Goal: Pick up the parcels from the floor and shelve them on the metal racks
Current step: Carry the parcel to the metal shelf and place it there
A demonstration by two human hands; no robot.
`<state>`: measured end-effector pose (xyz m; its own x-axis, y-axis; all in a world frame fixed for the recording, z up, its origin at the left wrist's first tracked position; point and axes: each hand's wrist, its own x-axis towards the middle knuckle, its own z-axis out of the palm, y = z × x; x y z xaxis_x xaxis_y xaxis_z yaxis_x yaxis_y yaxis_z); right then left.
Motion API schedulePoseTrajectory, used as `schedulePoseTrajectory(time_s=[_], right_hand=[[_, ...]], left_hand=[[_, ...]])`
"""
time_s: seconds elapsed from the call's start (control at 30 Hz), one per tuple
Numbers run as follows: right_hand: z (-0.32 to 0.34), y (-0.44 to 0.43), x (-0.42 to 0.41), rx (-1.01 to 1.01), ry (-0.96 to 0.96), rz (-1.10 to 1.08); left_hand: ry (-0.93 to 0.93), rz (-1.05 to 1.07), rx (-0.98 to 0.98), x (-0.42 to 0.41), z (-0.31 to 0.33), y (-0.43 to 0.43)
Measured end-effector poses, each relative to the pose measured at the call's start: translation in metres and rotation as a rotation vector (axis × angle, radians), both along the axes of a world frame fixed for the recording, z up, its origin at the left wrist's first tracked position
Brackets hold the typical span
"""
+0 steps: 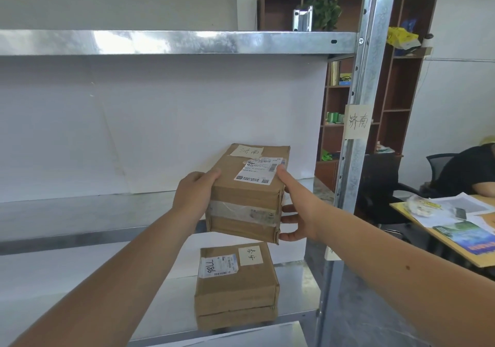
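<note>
A brown cardboard parcel [251,186] with a white shipping label and a handwritten note is held in the air at the front edge of the middle metal rack shelf [93,213]. My left hand [195,191] grips its left side, thumb on top. My right hand [297,207] holds its right side, with one finger on the top and the others curled under. A second taped parcel [235,287] lies on the lower shelf [294,287], directly below the held one.
The rack's upright post [359,121] with a paper tag [357,121] stands right of the parcel. The upper shelf beam [174,42] runs overhead. Beyond it are a brown cubby cabinet [396,84], a desk with papers [455,221], a black chair [380,186] and a seated person [471,170].
</note>
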<state>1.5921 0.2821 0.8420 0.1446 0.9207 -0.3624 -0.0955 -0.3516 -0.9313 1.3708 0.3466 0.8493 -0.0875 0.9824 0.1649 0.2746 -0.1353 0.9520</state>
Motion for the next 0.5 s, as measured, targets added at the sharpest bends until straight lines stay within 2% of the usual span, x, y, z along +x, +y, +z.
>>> schedulePoseTrajectory(time_s=[0.1, 0.23, 0.5], right_hand=[[0.005, -0.003, -0.004, 0.005, 0.005, 0.016], [0.01, -0.008, -0.01, 0.027, 0.017, 0.007], [0.003, -0.015, -0.022, 0.101, 0.096, 0.009]], left_hand=[[0.149, 0.048, 0.051, -0.003, 0.008, 0.003], [0.292, 0.084, 0.015, -0.002, 0.025, 0.007], [0.283, 0.125, -0.012, -0.013, 0.036, 0.011]])
